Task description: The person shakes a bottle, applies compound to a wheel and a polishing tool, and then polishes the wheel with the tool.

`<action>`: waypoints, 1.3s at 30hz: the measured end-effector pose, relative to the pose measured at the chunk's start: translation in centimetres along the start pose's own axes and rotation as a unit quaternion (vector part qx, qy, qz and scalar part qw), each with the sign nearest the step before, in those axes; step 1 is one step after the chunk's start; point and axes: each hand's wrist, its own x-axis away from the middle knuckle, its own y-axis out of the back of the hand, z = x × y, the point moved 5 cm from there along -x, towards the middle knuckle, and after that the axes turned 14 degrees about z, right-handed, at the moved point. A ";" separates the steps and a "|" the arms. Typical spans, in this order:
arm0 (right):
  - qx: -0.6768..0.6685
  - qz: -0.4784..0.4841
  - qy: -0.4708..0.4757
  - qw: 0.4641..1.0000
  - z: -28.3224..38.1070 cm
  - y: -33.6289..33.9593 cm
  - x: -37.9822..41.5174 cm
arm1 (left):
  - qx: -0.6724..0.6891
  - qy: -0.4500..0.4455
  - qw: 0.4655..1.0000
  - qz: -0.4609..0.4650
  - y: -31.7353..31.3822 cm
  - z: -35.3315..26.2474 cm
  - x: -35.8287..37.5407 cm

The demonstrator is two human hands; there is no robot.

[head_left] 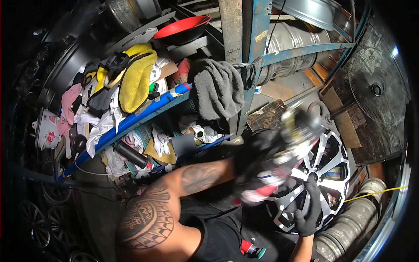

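A silver-and-black alloy wheel (323, 185) lies in front of me, low at the right. My right hand (309, 205), in a dark glove, rests on its spokes with the fingers stretched toward the hub. My tattooed left arm reaches across from the left. Its forearm ends in a dark, red and white smear (266, 174), which I cannot make out. My left hand (301, 126) is blurred by motion over the wheel's upper left edge, so its fingers and anything in them cannot be told. A red tool with a green disc (253, 249) is by my lap.
A blue-edged shelf (144, 107) at the left holds yellow cloths (137, 83) and rags. A grey towel (218, 89) hangs at the blue post (257, 43). A fan (375, 89) stands at the right, above stacked metal rims (349, 222) and a yellow cord (375, 193).
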 end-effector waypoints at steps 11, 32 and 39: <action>-0.038 -0.567 -0.078 0.819 -9.6 4.9 7.1 | -0.275 -0.213 0.937 -0.031 2.1 15.0 -20.2; -0.364 -0.352 -0.233 0.831 -12.9 5.4 6.9 | -0.442 0.225 0.858 0.134 3.1 8.4 -27.5; -0.163 -0.294 -0.374 0.865 -11.2 7.0 6.9 | -0.116 -0.170 0.924 -0.322 16.4 1.2 -28.3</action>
